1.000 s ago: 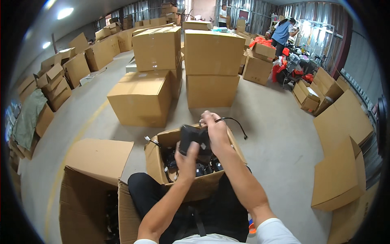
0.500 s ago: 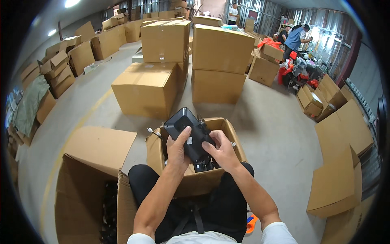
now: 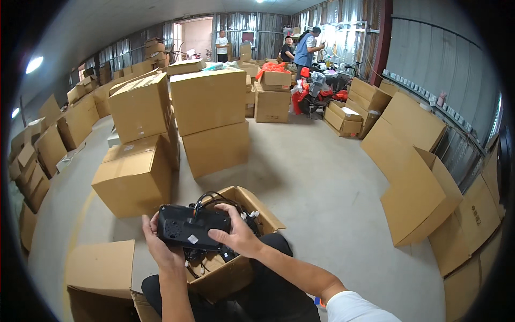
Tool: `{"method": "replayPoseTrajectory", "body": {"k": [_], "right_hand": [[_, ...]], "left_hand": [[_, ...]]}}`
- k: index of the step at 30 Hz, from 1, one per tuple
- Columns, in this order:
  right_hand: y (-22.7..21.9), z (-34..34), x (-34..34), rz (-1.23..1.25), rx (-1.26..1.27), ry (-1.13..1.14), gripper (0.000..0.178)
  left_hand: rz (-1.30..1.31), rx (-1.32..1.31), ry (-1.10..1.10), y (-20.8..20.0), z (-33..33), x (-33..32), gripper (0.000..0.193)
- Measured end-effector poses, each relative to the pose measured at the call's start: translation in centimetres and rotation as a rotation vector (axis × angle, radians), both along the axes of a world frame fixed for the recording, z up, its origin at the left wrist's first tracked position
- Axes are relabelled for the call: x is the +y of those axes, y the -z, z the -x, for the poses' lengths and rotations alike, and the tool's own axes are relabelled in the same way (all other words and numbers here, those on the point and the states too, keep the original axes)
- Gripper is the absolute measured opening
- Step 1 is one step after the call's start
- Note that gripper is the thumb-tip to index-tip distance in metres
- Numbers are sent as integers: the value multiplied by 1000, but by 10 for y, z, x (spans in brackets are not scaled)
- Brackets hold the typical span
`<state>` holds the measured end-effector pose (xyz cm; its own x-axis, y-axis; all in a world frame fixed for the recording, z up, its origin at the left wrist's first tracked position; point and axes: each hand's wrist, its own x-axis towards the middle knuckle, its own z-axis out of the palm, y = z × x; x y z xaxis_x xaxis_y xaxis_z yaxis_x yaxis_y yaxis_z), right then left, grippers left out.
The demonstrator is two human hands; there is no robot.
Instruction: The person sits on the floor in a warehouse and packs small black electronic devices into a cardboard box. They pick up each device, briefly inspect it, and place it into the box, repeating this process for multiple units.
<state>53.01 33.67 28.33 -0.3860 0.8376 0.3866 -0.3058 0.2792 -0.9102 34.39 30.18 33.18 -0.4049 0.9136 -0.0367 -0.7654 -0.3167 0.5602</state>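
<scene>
A flat black plastic electronic unit (image 3: 182,228) is held level above an open carton (image 3: 263,206) between my knees. Its visible face has a round pattern of small holes and a little white label, and black cables loop up from its far edge. My left hand (image 3: 162,249) is closed around the left end. The other end is gripped by my right hand (image 3: 238,233), with the thumb pressed on the face. Inside the carton below lie black cables with white connectors (image 3: 252,214) and other black parts, partly covered by the unit.
Another open carton (image 3: 102,263) stands at my lower left. Large stacked cartons (image 3: 212,102) rise ahead, and flattened or open cartons (image 3: 407,177) line the right wall. An orange and blue object shows by my right leg. Several people stand at the back near piled goods (image 3: 316,88).
The unit has turned from steeply slanted to nearly crosswise, and its cables now show at the far edge. My view has swung to the right and up. Both hands still hold it.
</scene>
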Motion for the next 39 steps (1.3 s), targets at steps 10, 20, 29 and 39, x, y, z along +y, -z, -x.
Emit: {"method": "replayPoseTrajectory", "body": {"k": [10, 20, 29, 39], "right_hand": [[-4, 25, -1, -29, 82, 244, 64], [-45, -34, 13, -351, -302, 380, 58], [-28, -21, 107, 210, -298, -465, 74], [134, 15, 222, -484, -1602, -465, 31]], "left_hand": [[-170, 51, 63, -16, -22, -6, 46], [112, 1140, 67, -41, 9, 24, 34], [92, 699, 474, -37, 8, 63, 41], [951, 545, 639, 309, 68, 135, 23]]}}
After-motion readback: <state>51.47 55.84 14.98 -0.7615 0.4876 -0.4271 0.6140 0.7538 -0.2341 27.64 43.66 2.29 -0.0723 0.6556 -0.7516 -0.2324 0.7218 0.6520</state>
